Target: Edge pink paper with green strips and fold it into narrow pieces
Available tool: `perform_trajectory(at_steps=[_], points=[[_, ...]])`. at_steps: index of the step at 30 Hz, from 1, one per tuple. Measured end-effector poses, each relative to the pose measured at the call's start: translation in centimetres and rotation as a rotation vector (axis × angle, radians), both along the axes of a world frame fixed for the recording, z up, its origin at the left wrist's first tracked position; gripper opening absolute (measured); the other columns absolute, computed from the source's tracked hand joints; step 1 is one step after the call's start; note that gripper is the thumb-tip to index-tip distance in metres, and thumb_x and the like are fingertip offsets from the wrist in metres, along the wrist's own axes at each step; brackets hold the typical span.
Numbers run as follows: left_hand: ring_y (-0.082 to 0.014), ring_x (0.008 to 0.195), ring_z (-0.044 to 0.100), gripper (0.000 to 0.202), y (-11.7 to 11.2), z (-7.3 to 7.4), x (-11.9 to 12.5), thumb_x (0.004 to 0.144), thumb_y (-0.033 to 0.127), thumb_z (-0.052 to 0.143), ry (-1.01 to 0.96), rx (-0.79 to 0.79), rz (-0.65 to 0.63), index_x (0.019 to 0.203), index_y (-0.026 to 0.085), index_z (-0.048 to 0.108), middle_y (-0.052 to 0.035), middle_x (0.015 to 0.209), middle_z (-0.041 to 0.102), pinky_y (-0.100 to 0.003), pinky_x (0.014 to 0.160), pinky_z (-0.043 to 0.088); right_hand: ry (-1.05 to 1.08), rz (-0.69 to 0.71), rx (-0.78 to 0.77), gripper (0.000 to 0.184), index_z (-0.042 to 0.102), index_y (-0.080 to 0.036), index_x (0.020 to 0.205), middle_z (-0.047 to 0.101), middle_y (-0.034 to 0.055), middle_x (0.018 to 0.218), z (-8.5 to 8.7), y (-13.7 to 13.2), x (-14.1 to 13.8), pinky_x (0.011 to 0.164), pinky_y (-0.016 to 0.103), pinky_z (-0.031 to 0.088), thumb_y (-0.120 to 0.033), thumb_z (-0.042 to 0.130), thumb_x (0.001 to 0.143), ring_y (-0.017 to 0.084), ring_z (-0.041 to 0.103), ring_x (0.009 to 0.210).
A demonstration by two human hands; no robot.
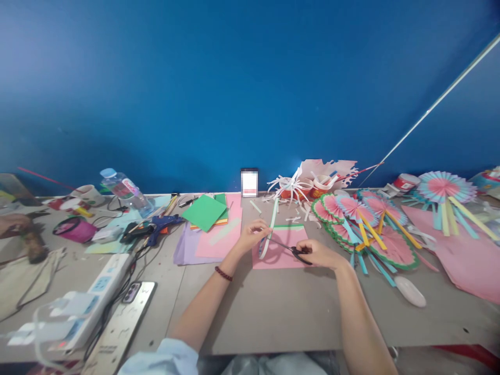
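My left hand (254, 235) pinches a long pale paper strip (274, 217), which curls upward and also hangs below the fingers. In my right hand (314, 252) is a pair of black-handled scissors (299, 253), its blades pointing left toward the strip near my left fingertips. Whether the blades touch the strip I cannot tell. Beneath both hands lies a pink sheet of paper (287, 263) with a green edge along its far side.
Left of my hands, green paper squares (203, 212) lie on pink and purple sheets. Folded paper fans (357, 211) crowd the right, near a white mouse (410, 291). A glue gun (162, 224), bottle (127, 188), power strip (103, 284) and phone (133, 307) occupy the left. Another person's hand (13, 224) shows far left.
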State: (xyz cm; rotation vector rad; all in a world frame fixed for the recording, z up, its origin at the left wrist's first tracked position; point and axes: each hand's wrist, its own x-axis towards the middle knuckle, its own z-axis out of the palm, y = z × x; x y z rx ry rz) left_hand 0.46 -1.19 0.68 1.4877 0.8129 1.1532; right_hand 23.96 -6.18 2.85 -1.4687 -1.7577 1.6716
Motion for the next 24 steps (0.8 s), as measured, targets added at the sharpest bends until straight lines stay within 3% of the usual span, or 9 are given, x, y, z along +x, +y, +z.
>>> perform_trajectory(at_steps=[6, 18, 24], points=[[-0.0113, 0.065, 0.051, 0.033, -0.2, 0.3, 0.22, 0.067, 0.046, 0.074, -0.038, -0.075, -0.02, 0.061, 0.014, 0.067, -0.0027, 0.071, 0.055, -0.023, 0.056, 0.04, -0.013, 0.004, 0.011, 0.044, 0.05, -0.018, 0.063, 0.048, -0.0047, 0.052, 0.48, -0.14, -0.18, 0.046, 0.021, 0.028, -0.058, 0.067, 0.063, 0.008, 0.04, 0.05], [-0.011, 0.065, 0.052, 0.031, 0.07, -0.3, 0.25, 0.066, 0.044, 0.075, -0.068, -0.09, -0.045, 0.061, 0.014, 0.067, -0.0023, 0.071, 0.055, -0.022, 0.055, 0.041, -0.019, 0.012, 0.026, 0.041, 0.049, -0.017, 0.062, 0.048, -0.0038, 0.055, 0.44, -0.02, -0.06, 0.051, 0.023, 0.029, -0.054, 0.066, 0.064, 0.009, 0.041, 0.053], [-0.0116, 0.065, 0.051, 0.033, -0.09, 0.22, 0.21, 0.066, 0.045, 0.074, -0.046, -0.086, -0.023, 0.06, 0.013, 0.067, -0.003, 0.068, 0.056, -0.022, 0.056, 0.04, -0.016, 0.02, 0.047, 0.035, 0.05, -0.018, 0.061, 0.049, -0.003, 0.057, 0.26, -0.04, 0.02, 0.053, 0.024, 0.03, -0.049, 0.065, 0.066, 0.01, 0.042, 0.055]])
